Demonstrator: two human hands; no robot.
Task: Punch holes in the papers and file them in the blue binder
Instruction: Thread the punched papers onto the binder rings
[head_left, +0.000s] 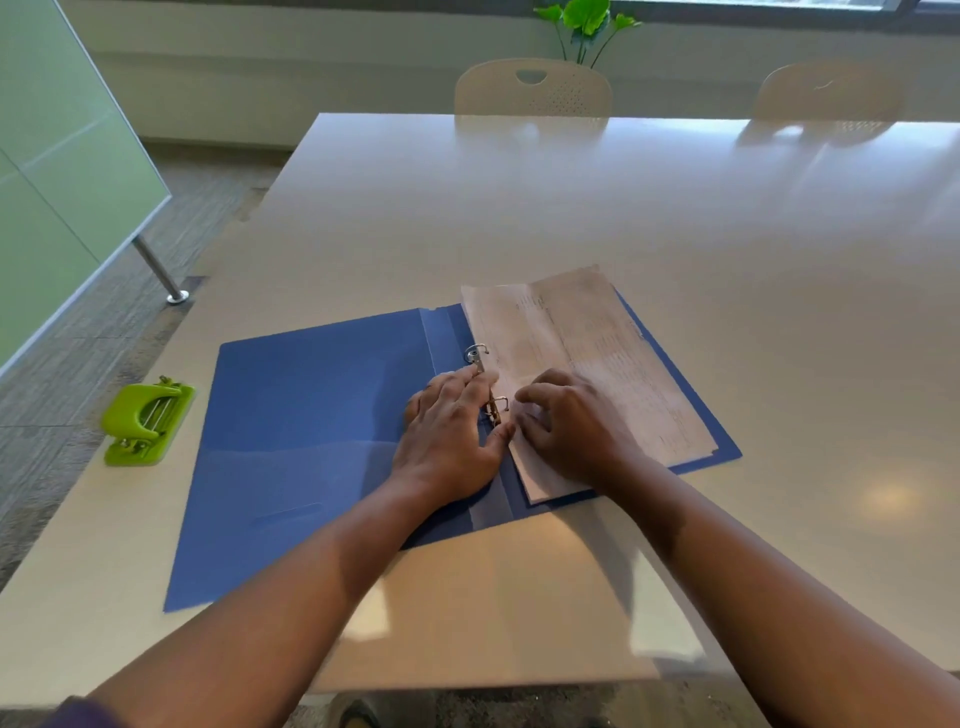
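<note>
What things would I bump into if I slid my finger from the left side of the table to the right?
Green hole punch → open blue binder's left cover → left hand → metal binder rings → right hand → papers on the binder's right side.

Table beyond the binder lies open; hole punch seemingly hugs its left edge.

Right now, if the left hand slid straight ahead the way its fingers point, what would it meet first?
The left hand lies flat on the blue binder, fingers pointing up the spine. It would likely meet the far ring of the metal mechanism first; the fingertips already seem to touch the bar just short of it, though depth is unclear.
</note>
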